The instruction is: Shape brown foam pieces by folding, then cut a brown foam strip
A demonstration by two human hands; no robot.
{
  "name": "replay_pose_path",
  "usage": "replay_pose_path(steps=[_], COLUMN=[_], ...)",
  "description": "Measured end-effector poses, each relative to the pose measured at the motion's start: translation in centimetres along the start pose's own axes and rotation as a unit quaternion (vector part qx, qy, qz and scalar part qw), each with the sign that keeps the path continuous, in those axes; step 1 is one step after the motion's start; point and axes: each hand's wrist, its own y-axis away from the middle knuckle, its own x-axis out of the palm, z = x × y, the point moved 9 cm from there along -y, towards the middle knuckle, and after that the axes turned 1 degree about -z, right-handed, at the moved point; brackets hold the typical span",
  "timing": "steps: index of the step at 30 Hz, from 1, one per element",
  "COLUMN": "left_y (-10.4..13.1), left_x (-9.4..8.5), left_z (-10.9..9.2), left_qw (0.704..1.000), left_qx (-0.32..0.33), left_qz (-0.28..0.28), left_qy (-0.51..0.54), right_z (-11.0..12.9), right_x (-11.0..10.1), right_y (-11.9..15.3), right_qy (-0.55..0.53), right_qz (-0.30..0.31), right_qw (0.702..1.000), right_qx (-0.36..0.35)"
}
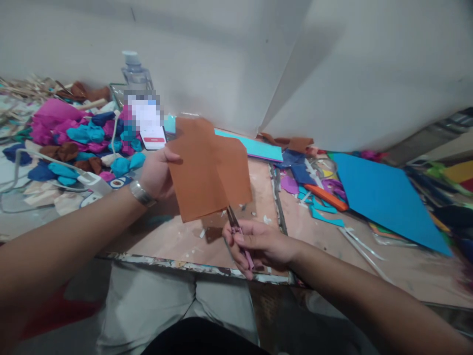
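Observation:
Brown paper [207, 170] is held up over the table, its left edge pinched between the thumb and fingers of my left hand [158, 172]. My right hand [254, 244] grips pink-handled scissors [236, 229], with the blades pointing up at the paper's lower edge. The paper has a slanting line or fold down its middle, and its right part hangs a little behind. The fingers of my left hand behind the paper are hidden.
Crumpled coloured paper pieces [88, 132], a phone [153, 135], a bottle [136, 74] and a white cable plug [94, 182] lie left. Right are an orange cutter [327, 197], scraps and a blue sheet [388, 197]. A wall [221, 59] rises behind.

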Motion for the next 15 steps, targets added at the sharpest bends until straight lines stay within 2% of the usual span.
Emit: replay_pose_path(steps=[3, 8, 15], left_y=[-0.02, -0.16, -0.33], left_x=[-0.22, 0.11, -0.38], left_z=[0.05, -0.29, -0.57], left_qw=[1.000, 1.000, 1.000], left_qx=[-0.003, 0.002, 0.000], left_qz=[-0.011, 0.012, 0.008], left_qy=[0.009, -0.004, -0.012], right_z=[-0.08, 0.00, -0.01], right_x=[-0.19, -0.55, -0.71], right_y=[-0.01, 0.03, 0.18], right_qy=[0.009, 0.014, 0.024], right_qz=[-0.007, -0.014, -0.021], right_qw=[1.000, 1.000, 0.999], right_qx=[-0.001, -0.017, -0.011])
